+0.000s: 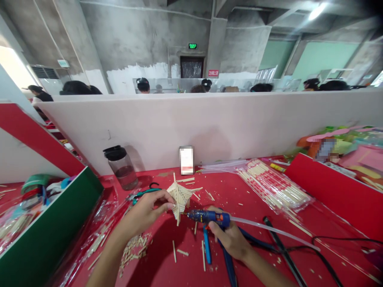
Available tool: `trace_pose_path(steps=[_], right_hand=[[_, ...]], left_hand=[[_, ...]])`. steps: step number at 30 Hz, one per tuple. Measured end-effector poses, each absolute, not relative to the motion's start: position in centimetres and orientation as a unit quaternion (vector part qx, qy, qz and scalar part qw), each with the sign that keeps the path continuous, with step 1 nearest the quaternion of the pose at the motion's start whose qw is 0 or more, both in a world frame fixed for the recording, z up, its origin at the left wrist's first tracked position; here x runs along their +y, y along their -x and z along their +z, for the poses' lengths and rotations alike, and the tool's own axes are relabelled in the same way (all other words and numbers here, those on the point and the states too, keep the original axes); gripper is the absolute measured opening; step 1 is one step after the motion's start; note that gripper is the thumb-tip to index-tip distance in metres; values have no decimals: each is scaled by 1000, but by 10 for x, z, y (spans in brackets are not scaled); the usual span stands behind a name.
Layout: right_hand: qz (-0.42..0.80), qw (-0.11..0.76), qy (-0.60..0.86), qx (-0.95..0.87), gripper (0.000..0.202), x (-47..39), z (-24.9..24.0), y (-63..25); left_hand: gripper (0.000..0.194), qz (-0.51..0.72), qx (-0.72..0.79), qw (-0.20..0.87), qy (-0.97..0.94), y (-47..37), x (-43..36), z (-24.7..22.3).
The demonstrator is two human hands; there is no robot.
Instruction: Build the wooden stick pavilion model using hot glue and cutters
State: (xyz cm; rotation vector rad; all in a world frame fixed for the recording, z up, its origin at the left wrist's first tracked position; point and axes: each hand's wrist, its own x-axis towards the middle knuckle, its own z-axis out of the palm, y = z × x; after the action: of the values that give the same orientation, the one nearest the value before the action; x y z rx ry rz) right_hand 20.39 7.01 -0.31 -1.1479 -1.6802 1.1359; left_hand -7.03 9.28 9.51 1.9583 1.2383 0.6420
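My left hand (158, 202) pinches a small model (180, 195) built of pale wooden sticks, holding it above the red tabletop. Pointed stick ends jut from its top, right and bottom. In my right hand (229, 235) is a blue hot glue gun (208, 216), its nozzle pointing left at the lower part of the model. Whether the tip touches the wood I cannot tell. A long clear glue stick (275, 231) runs out of the gun's back. Below the gun lies a light-blue pen-like tool (207, 245), beside loose sticks (174, 251).
A dark-lidded water bottle (122, 167) and a phone (186, 160) stand by the white partition (155, 127). Bagged sticks (275, 185) lie right, cut pieces (133, 249) left. Teal-handled pliers (146, 193) rest behind my left hand. Black cables (299, 248) cross the right side.
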Motion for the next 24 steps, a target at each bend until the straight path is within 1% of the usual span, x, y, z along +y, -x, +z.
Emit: trace_pose_path(steps=[3,6,12,20,24], right_hand=[[427,410,411,-693,34,70,4,-204],[389,427,389,-718,31,71,7,-203],[319,433,359,-763,32,73,5,-203],[277,409,378,-783,35,73,2,-202],[243,413,386,-788,34,72,2,-202]], left_hand=[[16,252,476,363,-760,72,93,94],[16,254,474,365,-760,73,94,92],[15,252,474,361,-763,74,95,89],[16,251,477,352,-765,72,95,92],[16,254,476,350,-766,72,95,92]])
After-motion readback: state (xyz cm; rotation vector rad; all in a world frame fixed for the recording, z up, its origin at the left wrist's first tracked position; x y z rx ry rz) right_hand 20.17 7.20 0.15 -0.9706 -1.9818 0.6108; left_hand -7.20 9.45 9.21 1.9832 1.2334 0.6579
